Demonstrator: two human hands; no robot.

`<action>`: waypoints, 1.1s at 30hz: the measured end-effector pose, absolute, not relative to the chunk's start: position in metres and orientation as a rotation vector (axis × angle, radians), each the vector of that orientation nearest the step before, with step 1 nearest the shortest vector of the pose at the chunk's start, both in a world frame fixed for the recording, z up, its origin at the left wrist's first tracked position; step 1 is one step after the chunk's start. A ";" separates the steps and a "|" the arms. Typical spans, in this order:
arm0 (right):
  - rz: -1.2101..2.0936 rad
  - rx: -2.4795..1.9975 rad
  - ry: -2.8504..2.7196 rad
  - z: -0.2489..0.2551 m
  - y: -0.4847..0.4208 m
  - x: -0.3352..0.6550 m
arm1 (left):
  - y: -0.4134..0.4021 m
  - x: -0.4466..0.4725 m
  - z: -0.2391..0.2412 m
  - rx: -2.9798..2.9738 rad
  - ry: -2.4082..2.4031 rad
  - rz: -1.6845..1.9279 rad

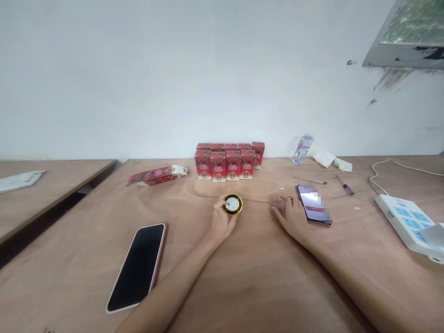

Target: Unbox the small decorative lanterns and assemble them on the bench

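Observation:
Near the middle of the wooden table (pixel 256 259), my left hand (pixel 221 222) grips a round disc (pixel 233 204) by its left edge, fingers closed on it. The disc has a black rim with yellow lines and a pale centre. My right hand (pixel 293 217) rests on the tabletop farther right, thumb and fingers apart. Thin metal wire-like pieces (pixel 276 206) lie by its thumb and fingertips; whether the fingers touch them I cannot tell. Just right of that hand is a phone with a lit screen (pixel 314 203).
Several red printed boxes (pixel 218 167) stand in rows near the wall. An opened red carton (pixel 156 175) lies left of them. A dark-screened phone (pixel 137 266) is front left. Rightward are a clear bottle (pixel 303 148), tissues (pixel 324 158), a screwdriver (pixel 347 188) and a power strip (pixel 405 224).

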State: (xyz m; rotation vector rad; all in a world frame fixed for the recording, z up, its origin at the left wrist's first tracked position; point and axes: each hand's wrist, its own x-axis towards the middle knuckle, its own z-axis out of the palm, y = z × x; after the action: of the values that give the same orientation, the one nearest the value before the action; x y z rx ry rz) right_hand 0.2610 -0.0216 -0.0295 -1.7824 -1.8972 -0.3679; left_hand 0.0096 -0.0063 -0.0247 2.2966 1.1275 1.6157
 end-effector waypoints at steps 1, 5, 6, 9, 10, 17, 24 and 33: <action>-0.369 -1.798 -1.897 -0.031 -0.021 0.263 | -0.007 0.010 -0.023 2.305 1.130 1.588; -0.409 -1.826 -1.892 -0.027 -0.010 0.268 | -0.009 0.010 -0.019 2.326 1.124 1.524; -0.453 -1.864 -1.915 -0.024 -0.005 0.270 | -0.009 0.010 -0.019 2.332 1.113 1.524; -0.589 -2.004 -2.082 -0.013 0.012 0.278 | -0.009 0.010 -0.019 2.346 1.076 1.539; -0.609 -2.026 -2.145 -0.009 0.019 0.281 | -0.008 0.010 -0.019 2.353 1.064 1.543; -0.511 -1.872 -2.528 0.010 0.048 0.291 | -0.006 0.010 -0.020 2.380 0.990 1.555; -0.365 -1.802 -2.579 0.020 0.056 0.291 | -0.007 0.010 -0.022 2.396 1.089 1.507; 0.069 -1.572 -2.029 0.040 0.014 0.226 | -0.003 0.011 -0.021 2.469 0.882 1.661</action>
State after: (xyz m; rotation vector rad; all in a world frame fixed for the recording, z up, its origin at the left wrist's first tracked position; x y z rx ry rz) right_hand 0.2256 0.0144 0.0396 -1.5724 -2.0285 0.0691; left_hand 0.0111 -0.0031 -0.0207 2.4694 0.8825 1.6610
